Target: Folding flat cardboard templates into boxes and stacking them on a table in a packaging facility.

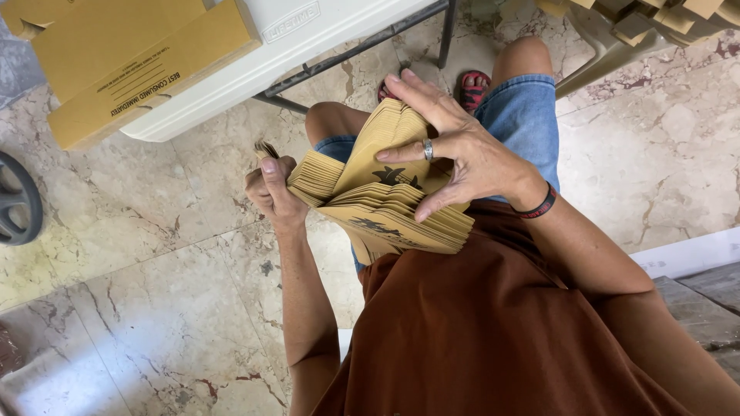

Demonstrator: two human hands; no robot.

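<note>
Fanning through a thick stack of tan paper bags [381,204], the person works it over their lap. Left hand [271,189] is closed around the stack's left edge, thumb pressed on top, the bags spreading out to its right. Right hand [455,150] lies spread over the stack from the other side, fingers splayed, forefinger lifting a few bags upright, thumb tucked under them. Beyond the left hand, a cardboard box [127,58] rests on a white folding table [308,35].
</note>
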